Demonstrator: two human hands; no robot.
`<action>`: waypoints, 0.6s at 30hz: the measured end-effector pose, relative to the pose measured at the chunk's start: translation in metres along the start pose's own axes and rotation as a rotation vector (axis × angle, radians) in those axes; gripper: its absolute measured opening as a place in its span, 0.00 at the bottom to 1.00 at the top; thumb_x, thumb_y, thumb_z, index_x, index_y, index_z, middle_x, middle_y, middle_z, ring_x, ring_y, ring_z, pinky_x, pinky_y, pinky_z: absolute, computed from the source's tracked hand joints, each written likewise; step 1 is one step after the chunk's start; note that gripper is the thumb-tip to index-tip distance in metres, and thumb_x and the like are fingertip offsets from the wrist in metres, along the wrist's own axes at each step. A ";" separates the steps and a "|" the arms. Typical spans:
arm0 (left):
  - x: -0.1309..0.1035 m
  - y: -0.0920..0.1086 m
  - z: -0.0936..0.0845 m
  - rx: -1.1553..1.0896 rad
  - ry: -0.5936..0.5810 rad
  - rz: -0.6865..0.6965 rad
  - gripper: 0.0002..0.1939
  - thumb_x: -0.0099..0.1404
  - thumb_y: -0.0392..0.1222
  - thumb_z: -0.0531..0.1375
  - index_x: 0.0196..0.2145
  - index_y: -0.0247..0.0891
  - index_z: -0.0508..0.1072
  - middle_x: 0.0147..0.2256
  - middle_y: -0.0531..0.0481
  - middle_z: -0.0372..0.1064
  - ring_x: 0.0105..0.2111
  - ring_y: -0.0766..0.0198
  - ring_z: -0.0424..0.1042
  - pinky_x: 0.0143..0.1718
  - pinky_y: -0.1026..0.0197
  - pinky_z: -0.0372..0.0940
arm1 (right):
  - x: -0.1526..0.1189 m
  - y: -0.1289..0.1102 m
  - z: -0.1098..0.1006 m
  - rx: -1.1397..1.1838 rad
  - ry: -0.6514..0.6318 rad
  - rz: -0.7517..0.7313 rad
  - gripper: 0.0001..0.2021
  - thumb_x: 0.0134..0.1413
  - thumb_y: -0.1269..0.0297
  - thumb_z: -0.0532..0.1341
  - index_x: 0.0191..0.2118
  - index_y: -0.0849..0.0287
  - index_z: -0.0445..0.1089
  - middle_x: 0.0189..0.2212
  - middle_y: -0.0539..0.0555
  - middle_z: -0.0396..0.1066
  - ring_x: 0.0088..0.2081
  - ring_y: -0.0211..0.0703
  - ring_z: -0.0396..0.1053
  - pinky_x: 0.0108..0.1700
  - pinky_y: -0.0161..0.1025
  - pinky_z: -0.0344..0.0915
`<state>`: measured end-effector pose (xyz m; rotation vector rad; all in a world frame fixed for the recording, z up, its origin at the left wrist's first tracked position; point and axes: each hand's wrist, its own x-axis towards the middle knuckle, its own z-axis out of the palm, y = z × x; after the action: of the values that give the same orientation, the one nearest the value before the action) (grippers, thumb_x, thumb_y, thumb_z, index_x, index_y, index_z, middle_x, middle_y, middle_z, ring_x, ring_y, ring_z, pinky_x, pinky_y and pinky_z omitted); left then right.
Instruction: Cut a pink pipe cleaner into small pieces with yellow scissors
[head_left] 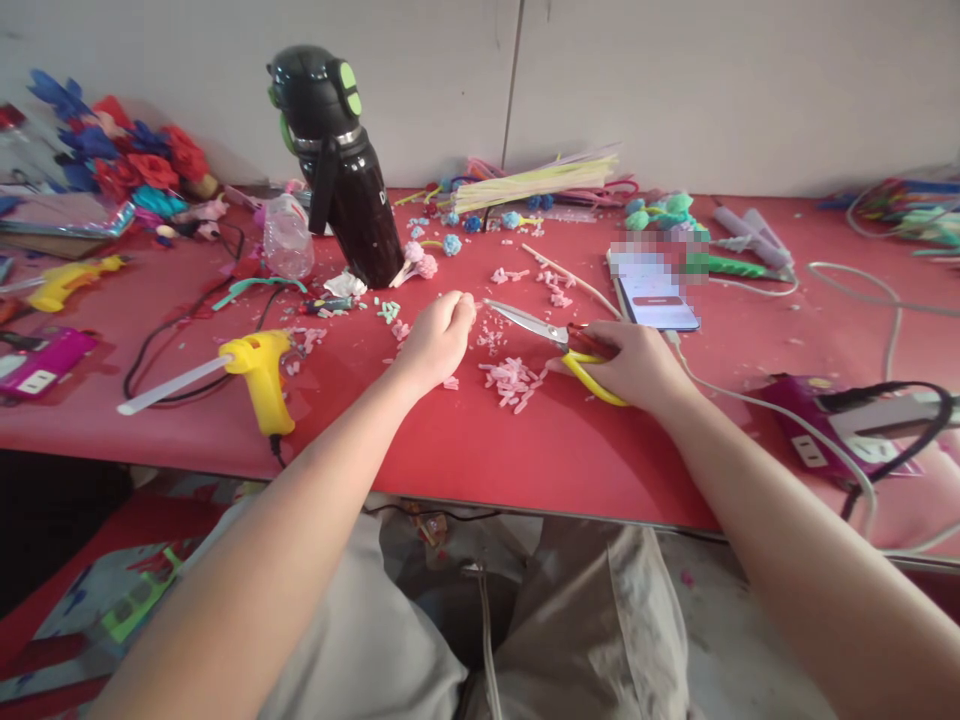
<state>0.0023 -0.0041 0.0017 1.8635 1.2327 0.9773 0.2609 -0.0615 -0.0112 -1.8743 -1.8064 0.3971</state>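
Note:
My right hand (634,365) is wrapped round the handles of a pair of scissors (529,322), one handle yellow and one red. The blades point left, with their tips close to my left fingertips. My left hand (439,340) is closed in a pinch; a small pink piece (479,303) barely shows at its fingertips, most of it hidden. Between and below the hands lies a pile of short cut pink pieces (512,384) on the red tabletop (480,450). More pink bits (559,292) are scattered beyond the scissors.
A black bottle (349,190) stands behind my left hand. To the left lies a yellow glue gun (262,375) with its cord. A phone (656,290) lies beyond my right hand, near a purple power strip (810,430) with cables. Pale stems (536,182) lie at the back.

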 end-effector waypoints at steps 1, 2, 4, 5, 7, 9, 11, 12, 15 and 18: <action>0.000 0.000 0.000 0.001 -0.001 0.002 0.21 0.81 0.41 0.49 0.27 0.43 0.55 0.25 0.54 0.55 0.26 0.64 0.57 0.29 0.57 0.52 | 0.000 0.000 0.000 0.004 0.000 -0.007 0.38 0.37 0.20 0.64 0.24 0.54 0.58 0.21 0.49 0.57 0.27 0.39 0.53 0.29 0.41 0.51; 0.000 -0.001 0.000 0.000 -0.001 0.004 0.21 0.81 0.41 0.49 0.27 0.43 0.55 0.25 0.54 0.55 0.26 0.64 0.56 0.29 0.57 0.52 | 0.001 0.001 0.001 0.007 0.001 -0.014 0.38 0.37 0.20 0.64 0.23 0.54 0.58 0.21 0.49 0.57 0.27 0.39 0.52 0.29 0.41 0.51; 0.001 -0.002 0.000 -0.008 -0.003 0.010 0.21 0.81 0.42 0.49 0.27 0.43 0.55 0.25 0.54 0.54 0.26 0.64 0.56 0.28 0.57 0.52 | 0.002 0.002 0.002 0.003 0.005 -0.025 0.38 0.38 0.21 0.64 0.23 0.54 0.55 0.21 0.49 0.56 0.27 0.39 0.51 0.28 0.41 0.50; 0.001 -0.003 0.000 -0.015 -0.004 0.015 0.21 0.81 0.43 0.49 0.27 0.43 0.55 0.25 0.54 0.54 0.26 0.64 0.56 0.28 0.57 0.52 | 0.002 0.002 0.002 -0.003 0.005 -0.030 0.38 0.38 0.21 0.64 0.23 0.54 0.54 0.20 0.49 0.55 0.27 0.39 0.50 0.28 0.41 0.49; 0.001 -0.005 0.000 -0.022 -0.005 0.022 0.21 0.81 0.44 0.49 0.27 0.43 0.55 0.25 0.54 0.54 0.26 0.64 0.56 0.28 0.57 0.53 | 0.002 0.003 0.002 -0.013 0.004 -0.039 0.38 0.38 0.20 0.64 0.22 0.54 0.53 0.20 0.49 0.54 0.26 0.38 0.50 0.27 0.40 0.49; 0.001 -0.005 0.000 -0.012 -0.005 0.022 0.21 0.81 0.45 0.49 0.27 0.43 0.55 0.25 0.53 0.55 0.26 0.63 0.56 0.28 0.57 0.54 | 0.002 0.004 0.002 -0.013 0.005 -0.042 0.39 0.38 0.20 0.64 0.22 0.54 0.53 0.20 0.49 0.54 0.26 0.38 0.50 0.27 0.40 0.48; 0.000 -0.005 0.001 0.006 -0.005 0.019 0.21 0.81 0.45 0.49 0.27 0.43 0.56 0.25 0.53 0.56 0.26 0.63 0.57 0.29 0.57 0.55 | 0.002 0.004 0.002 -0.012 0.008 -0.040 0.38 0.38 0.20 0.63 0.22 0.54 0.54 0.20 0.50 0.55 0.26 0.39 0.50 0.27 0.40 0.49; 0.000 -0.005 0.001 0.011 -0.003 0.020 0.21 0.81 0.45 0.49 0.27 0.43 0.56 0.25 0.53 0.56 0.27 0.63 0.58 0.29 0.57 0.55 | 0.002 0.004 0.002 -0.013 0.007 -0.040 0.38 0.38 0.20 0.63 0.23 0.54 0.55 0.20 0.50 0.55 0.27 0.39 0.50 0.27 0.40 0.49; 0.000 -0.005 0.002 0.004 -0.003 0.026 0.21 0.81 0.45 0.48 0.27 0.43 0.55 0.26 0.53 0.56 0.27 0.63 0.58 0.29 0.58 0.56 | 0.002 0.003 0.002 -0.016 -0.005 -0.035 0.38 0.38 0.20 0.63 0.23 0.54 0.56 0.20 0.50 0.56 0.27 0.39 0.51 0.28 0.40 0.50; 0.001 -0.007 0.002 -0.018 -0.014 0.024 0.21 0.81 0.44 0.48 0.28 0.43 0.55 0.26 0.53 0.56 0.26 0.63 0.57 0.28 0.58 0.55 | 0.003 0.003 0.002 -0.021 -0.006 -0.025 0.38 0.38 0.19 0.61 0.22 0.54 0.56 0.20 0.51 0.57 0.27 0.40 0.52 0.28 0.41 0.51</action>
<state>0.0014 -0.0013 -0.0052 1.8724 1.1923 0.9834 0.2620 -0.0580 -0.0141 -1.8643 -1.8434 0.3767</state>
